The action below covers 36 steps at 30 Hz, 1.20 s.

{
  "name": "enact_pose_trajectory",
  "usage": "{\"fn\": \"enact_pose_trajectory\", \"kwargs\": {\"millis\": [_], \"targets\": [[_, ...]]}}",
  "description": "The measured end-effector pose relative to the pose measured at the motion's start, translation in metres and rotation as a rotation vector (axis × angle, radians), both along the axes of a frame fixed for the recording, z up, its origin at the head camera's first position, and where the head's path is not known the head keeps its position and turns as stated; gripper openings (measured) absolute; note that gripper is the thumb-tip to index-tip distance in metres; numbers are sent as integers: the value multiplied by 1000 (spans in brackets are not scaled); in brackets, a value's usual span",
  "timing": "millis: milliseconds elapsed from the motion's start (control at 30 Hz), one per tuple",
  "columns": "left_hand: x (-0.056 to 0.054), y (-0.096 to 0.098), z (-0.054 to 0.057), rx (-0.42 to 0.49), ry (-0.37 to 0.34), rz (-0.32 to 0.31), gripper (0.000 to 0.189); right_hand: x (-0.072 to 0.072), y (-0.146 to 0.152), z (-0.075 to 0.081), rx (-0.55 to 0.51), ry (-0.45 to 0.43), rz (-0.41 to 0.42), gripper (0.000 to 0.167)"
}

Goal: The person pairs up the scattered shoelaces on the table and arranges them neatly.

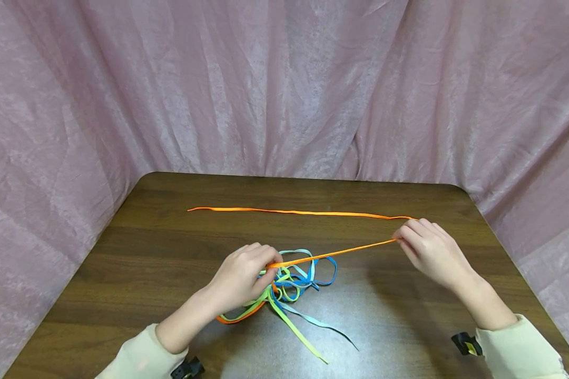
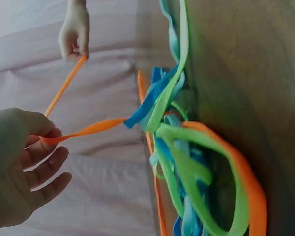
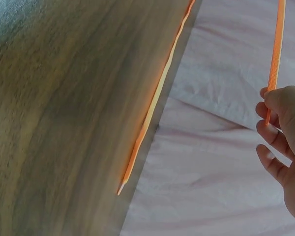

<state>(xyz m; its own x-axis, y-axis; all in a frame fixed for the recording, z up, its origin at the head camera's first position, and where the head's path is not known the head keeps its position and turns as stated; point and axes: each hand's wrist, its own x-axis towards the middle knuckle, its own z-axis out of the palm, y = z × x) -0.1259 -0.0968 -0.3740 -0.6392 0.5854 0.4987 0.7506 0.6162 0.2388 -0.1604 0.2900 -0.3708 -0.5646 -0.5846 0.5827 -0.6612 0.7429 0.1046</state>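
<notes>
An orange flat lace [image 1: 341,251] is stretched taut between the two hands above the table. My left hand [image 1: 246,273] pinches it between thumb and forefinger, the other fingers loosely spread in the left wrist view. From there the lace runs down into a tangle of blue, light blue, green and orange laces [image 2: 206,162]. With its fingertips, my right hand [image 1: 431,252] pinches the lace at its end, seen as a short tip below the fingers [image 3: 273,137] in the right wrist view. Part of the tangle is hidden behind the left hand in the head view.
A separate orange lace [image 1: 289,211] lies almost straight along the back of the brown wooden table [image 1: 137,252]. Green and light blue lace ends [image 1: 332,329] trail from the tangle toward the front. Pink curtains [image 1: 265,89] hang behind the table and on both sides.
</notes>
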Motion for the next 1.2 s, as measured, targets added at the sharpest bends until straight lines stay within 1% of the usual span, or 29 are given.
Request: {"fn": "enact_pose_trajectory", "kwargs": {"millis": [133,267,400,500,633,767,833,1000,1067,1200], "targets": [[-4,-9,3,-12,7,36,17,0,5,1,-33,28,7,18],[-7,-18,1,-35,11,94,14,0,9,4,-48,35,-3,19],[-8,-25,-4,-88,-16,161,12,1,14,5,-45,36,-27,21],[-8,-27,-6,-103,-47,184,10,2,18,4,-55,44,-32,23],[-7,-28,-3,-83,-84,181,9,1,21,3,-71,48,-32,19],[-5,-25,6,-52,-106,165,7,1,25,1,-75,47,-38,14],[-4,-24,12,-34,-103,152,7,0,27,1,-72,44,-46,13],[-3,-25,25,-8,-66,137,10,0,38,3,-68,42,-79,13],[-3,-28,28,-9,-51,146,10,-1,43,3,-69,43,-94,13],[-5,-36,30,-22,-52,169,8,0,54,1,-69,38,-124,8]]}}
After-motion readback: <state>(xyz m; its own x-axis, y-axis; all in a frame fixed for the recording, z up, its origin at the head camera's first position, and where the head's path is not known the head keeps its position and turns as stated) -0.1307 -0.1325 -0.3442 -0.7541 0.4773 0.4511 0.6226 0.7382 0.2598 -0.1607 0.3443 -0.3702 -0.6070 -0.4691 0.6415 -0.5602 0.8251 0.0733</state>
